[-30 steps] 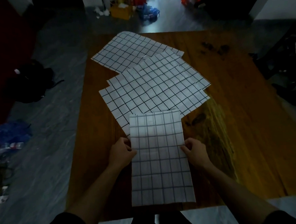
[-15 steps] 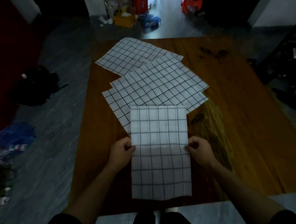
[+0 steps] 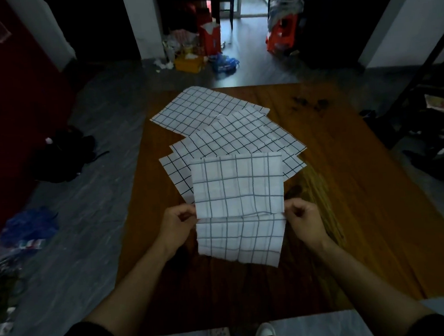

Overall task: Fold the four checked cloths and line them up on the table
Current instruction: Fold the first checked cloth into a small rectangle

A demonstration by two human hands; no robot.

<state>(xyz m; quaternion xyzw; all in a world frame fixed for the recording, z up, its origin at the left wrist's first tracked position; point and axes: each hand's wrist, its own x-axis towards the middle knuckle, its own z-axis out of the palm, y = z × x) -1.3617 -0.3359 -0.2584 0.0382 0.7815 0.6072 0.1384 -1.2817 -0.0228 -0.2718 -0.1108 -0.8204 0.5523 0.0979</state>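
I hold a white cloth with dark checks (image 3: 238,192), folded to a narrow strip, above the near middle of the wooden table (image 3: 348,212). My left hand (image 3: 179,226) pinches its left edge and my right hand (image 3: 303,221) pinches its right edge, at a crease across the strip. The near half hangs below my fingers, lifted and slanted. Behind it three more checked cloths lie flat and overlapping: one at the back left (image 3: 201,109), one in the middle (image 3: 245,138) and one partly hidden under them (image 3: 177,170).
The table's right half is bare wood with dark stains (image 3: 308,103) near the far edge. Clutter lies on the floor beyond the table: a yellow box (image 3: 188,63), blue bags (image 3: 225,63), a red toy (image 3: 280,37). A dark bag (image 3: 64,154) lies on the left floor.
Both hands have raised the strip at its middle, so the near end has lifted off the table edge and swung up. The view has tilted up towards the room.
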